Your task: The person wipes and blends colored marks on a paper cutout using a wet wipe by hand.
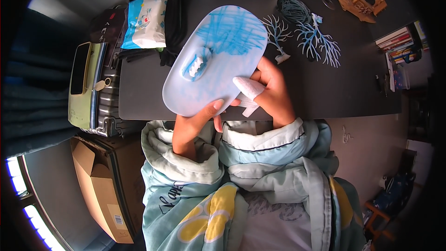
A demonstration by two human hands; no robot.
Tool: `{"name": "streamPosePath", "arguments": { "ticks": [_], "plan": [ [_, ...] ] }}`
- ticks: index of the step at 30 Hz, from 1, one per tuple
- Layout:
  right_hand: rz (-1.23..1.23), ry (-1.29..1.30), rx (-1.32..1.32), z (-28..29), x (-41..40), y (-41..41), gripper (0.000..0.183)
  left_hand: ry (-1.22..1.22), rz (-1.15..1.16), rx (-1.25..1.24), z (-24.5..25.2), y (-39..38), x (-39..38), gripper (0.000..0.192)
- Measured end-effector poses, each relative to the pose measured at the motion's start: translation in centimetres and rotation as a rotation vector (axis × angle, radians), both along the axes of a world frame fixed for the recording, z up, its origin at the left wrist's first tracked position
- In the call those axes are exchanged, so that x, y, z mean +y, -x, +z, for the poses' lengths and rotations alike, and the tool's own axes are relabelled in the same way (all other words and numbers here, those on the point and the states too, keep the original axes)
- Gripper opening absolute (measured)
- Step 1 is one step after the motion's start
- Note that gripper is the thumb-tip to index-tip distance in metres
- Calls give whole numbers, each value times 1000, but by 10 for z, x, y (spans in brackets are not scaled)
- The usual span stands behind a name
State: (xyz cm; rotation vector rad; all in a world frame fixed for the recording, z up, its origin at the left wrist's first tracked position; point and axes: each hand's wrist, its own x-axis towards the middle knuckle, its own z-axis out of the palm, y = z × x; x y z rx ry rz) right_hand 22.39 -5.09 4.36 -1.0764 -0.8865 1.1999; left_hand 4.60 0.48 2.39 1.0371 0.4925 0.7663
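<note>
An oval white plastic tray (219, 80) is tilted up above the front of the desk. Blue streaks cover its far end, and paler blue smears tint the rest. Toward its left side, a small oval recess holds a white ridged part (196, 67) ringed with blue. My left hand (195, 123) grips the tray's near edge, thumb on top and fingers underneath. At the right edge is my right hand (277, 90), its thumb wrapped in a white wipe (249, 88) that lies against the tray; some of its fingers are hidden behind the tray.
Two blue-white branching coral-shaped pieces (318, 40) and a dark cord coil (294, 8) lie beyond on the black desk (331, 90). A wipes pack (146, 21) sits left; a wooden ship model (357, 1), far right. A phone (81, 68) rests on books beside the desk.
</note>
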Motion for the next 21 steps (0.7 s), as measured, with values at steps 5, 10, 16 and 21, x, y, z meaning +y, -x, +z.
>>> {"name": "streamPosePath", "arguments": {
  "ticks": [5, 10, 16, 21],
  "plan": [
    [-12, 54, 67, 0, 0, -1, 35, -35, -60, 99, 0, 4, 5, 33],
    [-96, -6, 60, -2, 0, 0, 23, -70, -44, 152, 6, 3, 4, 37],
    [-150, -40, 38, -8, 1, -1, 18, -89, -15, 207, 5, 5, 3, 44],
    [-203, -49, 2, -7, 2, 1, 15, -84, 18, 199, 11, 3, 0, 43]
  ]
}}
